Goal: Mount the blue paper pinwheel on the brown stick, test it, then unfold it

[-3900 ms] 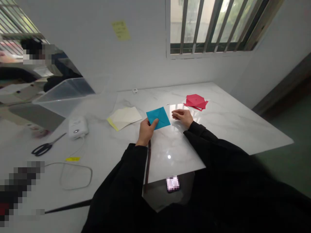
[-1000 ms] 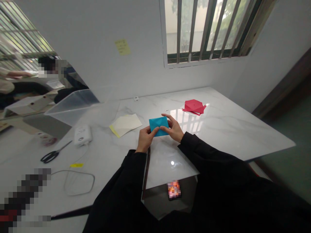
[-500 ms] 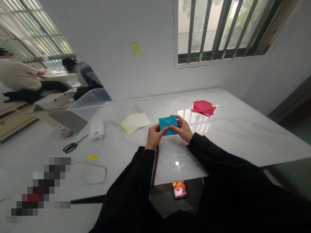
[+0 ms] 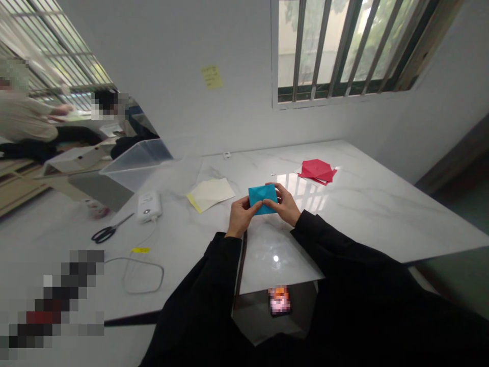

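A folded blue paper is held just above the white marble table in front of me. My left hand pinches its lower left edge with thumb and fingers. My right hand grips its right side, thumb on the front and fingers curled behind. Both arms wear black sleeves.
Pale yellow sheets lie left of my hands and red folded papers lie far right. A white device, black scissors, a cable loop and a clear plastic bin are to the left. Other people sit at the far left.
Earlier the blue sheet lay open as a square under my left hand alone; now it is folded smaller and both hands pinch it. The view has shifted slightly.
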The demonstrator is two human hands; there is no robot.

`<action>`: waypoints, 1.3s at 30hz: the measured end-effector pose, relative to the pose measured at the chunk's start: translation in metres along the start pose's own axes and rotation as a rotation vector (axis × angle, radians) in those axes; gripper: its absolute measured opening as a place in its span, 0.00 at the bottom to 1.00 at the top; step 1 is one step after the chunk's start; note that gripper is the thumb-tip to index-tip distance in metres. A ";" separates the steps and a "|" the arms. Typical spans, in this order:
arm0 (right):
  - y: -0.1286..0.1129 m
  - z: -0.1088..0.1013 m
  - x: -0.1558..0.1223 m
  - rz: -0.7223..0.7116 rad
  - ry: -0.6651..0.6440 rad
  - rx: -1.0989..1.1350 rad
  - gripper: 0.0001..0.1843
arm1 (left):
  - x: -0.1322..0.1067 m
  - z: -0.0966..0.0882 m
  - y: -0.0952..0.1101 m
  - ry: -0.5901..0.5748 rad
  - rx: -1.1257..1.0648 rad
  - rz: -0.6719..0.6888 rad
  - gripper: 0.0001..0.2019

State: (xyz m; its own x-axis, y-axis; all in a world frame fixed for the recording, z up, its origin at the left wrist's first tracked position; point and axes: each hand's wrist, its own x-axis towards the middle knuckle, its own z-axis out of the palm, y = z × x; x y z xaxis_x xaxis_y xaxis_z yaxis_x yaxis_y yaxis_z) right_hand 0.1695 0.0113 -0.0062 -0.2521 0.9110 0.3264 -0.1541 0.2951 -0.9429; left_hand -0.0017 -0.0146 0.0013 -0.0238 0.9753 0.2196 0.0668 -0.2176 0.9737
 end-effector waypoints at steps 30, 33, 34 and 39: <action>0.014 -0.004 0.008 0.042 -0.049 0.006 0.26 | 0.005 0.000 -0.001 0.024 0.039 0.006 0.26; 0.017 -0.006 0.009 0.077 -0.094 0.019 0.26 | 0.004 0.000 0.000 0.021 0.026 0.010 0.25; 0.018 -0.007 0.009 0.082 -0.096 0.029 0.26 | 0.004 0.000 0.001 0.011 0.016 0.010 0.25; 0.019 -0.016 0.013 0.126 -0.035 0.111 0.28 | 0.007 -0.007 0.005 0.043 0.037 0.021 0.24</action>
State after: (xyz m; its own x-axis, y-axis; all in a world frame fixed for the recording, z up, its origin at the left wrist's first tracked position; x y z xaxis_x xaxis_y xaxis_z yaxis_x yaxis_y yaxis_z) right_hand 0.1781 0.0336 -0.0212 -0.3087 0.9277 0.2100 -0.2233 0.1440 -0.9641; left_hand -0.0086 -0.0096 0.0078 -0.0646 0.9678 0.2433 0.1043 -0.2359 0.9662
